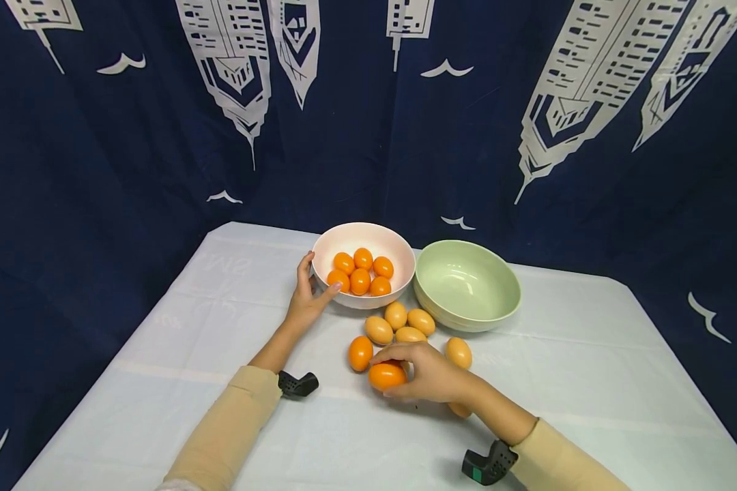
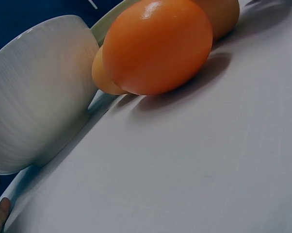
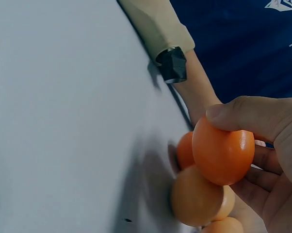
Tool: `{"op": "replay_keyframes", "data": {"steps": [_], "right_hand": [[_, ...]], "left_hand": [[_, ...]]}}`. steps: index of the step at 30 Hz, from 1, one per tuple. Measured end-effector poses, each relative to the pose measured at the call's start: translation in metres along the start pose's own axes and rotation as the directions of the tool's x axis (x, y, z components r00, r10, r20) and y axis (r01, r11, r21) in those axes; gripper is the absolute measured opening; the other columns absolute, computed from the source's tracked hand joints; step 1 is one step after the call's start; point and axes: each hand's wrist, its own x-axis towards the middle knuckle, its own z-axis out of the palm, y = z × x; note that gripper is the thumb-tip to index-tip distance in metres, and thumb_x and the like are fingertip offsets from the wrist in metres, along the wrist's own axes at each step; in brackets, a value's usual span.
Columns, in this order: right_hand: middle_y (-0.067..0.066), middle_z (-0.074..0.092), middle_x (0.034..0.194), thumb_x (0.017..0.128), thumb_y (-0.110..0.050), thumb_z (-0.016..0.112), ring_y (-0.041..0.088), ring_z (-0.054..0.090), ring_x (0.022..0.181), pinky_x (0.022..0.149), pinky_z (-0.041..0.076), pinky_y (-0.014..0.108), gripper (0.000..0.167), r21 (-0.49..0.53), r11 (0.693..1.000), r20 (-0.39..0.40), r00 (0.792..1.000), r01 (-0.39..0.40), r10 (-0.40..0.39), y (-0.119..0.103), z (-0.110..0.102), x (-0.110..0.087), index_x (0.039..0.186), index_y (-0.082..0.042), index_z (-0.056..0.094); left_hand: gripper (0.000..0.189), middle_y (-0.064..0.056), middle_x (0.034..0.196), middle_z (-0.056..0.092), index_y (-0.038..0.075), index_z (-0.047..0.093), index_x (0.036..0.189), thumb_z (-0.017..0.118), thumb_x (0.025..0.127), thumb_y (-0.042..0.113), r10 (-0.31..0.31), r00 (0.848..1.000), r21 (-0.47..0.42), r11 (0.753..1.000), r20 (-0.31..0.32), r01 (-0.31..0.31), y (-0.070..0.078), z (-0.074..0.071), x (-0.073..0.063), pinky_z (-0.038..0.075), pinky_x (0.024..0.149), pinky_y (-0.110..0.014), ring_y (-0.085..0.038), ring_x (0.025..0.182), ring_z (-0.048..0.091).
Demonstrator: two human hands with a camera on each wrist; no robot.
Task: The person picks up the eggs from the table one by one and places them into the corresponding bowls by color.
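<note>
My left hand (image 1: 307, 300) holds the pink bowl (image 1: 350, 240) at its left side, thumb at the front rim and fingers along the outer wall. Several orange eggs (image 1: 359, 281) lie inside that bowl. My right hand (image 1: 432, 374) pinches another orange egg (image 3: 223, 153) between thumb and fingers, close over the table. Just left of it, one orange egg (image 1: 360, 353) rests on the cloth. Several tan eggs (image 1: 379, 330) lie between the bowls and my right hand, which partly hides some of them. In the left wrist view, the bowl's outer wall (image 2: 44, 92) looks whitish.
A green bowl (image 1: 467, 273) with no eggs in it stands right of the pink one. A white cloth (image 1: 589, 382) covers the table. Behind hangs a dark blue curtain (image 1: 356, 150) with white building prints. Each wrist wears a black device (image 1: 490, 464).
</note>
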Motion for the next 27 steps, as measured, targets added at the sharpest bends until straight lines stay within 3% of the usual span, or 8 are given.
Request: {"op": "replay_keyframes", "data": {"steps": [3, 10, 19, 24, 27], "right_hand": [[-0.004, 0.066, 0.119, 0.079, -0.011, 0.081, 0.013, 0.058, 0.113, 0.100, 0.045, 0.034, 0.042, -0.035, 0.999, -0.015, 1.000, 0.013, -0.013, -0.001, -0.005, 0.003, 0.119, -0.008, 0.068], [0.000, 0.065, 0.122, 0.082, -0.015, 0.079, 0.016, 0.058, 0.114, 0.099, 0.047, 0.039, 0.041, -0.011, 1.000, -0.012, 1.000, -0.021, 0.021, -0.006, -0.012, 0.010, 0.120, -0.007, 0.067], [-0.003, 0.066, 0.115, 0.081, -0.016, 0.081, 0.014, 0.059, 0.104, 0.094, 0.050, 0.032, 0.042, -0.040, 0.999, -0.058, 0.998, -0.013, 0.011, -0.006, -0.022, 0.022, 0.120, -0.008, 0.067], [-0.003, 0.067, 0.117, 0.080, -0.020, 0.082, 0.016, 0.059, 0.107, 0.097, 0.048, 0.037, 0.044, -0.001, 0.998, -0.100, 0.993, -0.064, 0.064, -0.007, -0.030, 0.029, 0.120, -0.011, 0.068], [0.000, 0.067, 0.118, 0.081, -0.018, 0.081, 0.018, 0.060, 0.107, 0.098, 0.048, 0.037, 0.043, 0.021, 0.998, -0.121, 0.991, -0.053, 0.055, -0.006, -0.035, 0.035, 0.120, -0.009, 0.068]], "left_hand": [[0.083, -0.017, 0.161, 0.003, 0.010, 0.011, 0.152, 0.068, 0.092, 0.014, -0.002, 1.000, -0.006, 1.000, 0.006, 0.002, 0.004, 0.000, -0.001, 0.024, 0.114, -0.049, -0.044, 0.139, 0.027], [0.078, -0.027, 0.158, 0.004, -0.003, 0.012, 0.148, 0.065, 0.091, 0.006, 0.000, 1.000, 0.002, 1.000, 0.027, 0.000, 0.042, -0.004, -0.011, 0.025, 0.113, -0.054, -0.049, 0.137, 0.028], [0.079, -0.027, 0.158, 0.004, -0.003, 0.012, 0.148, 0.066, 0.092, 0.010, 0.001, 1.000, -0.010, 1.000, 0.028, -0.001, 0.046, -0.005, -0.013, 0.025, 0.113, -0.054, -0.050, 0.136, 0.029], [0.080, -0.027, 0.159, 0.003, -0.003, 0.012, 0.149, 0.067, 0.092, 0.010, 0.000, 0.999, -0.022, 1.000, 0.032, 0.000, 0.043, -0.005, -0.011, 0.025, 0.113, -0.054, -0.050, 0.136, 0.029], [0.080, -0.026, 0.159, 0.002, -0.003, 0.012, 0.149, 0.066, 0.092, 0.010, -0.001, 0.999, -0.029, 1.000, 0.036, 0.002, 0.041, -0.006, -0.011, 0.026, 0.112, -0.053, -0.050, 0.135, 0.030]]}}
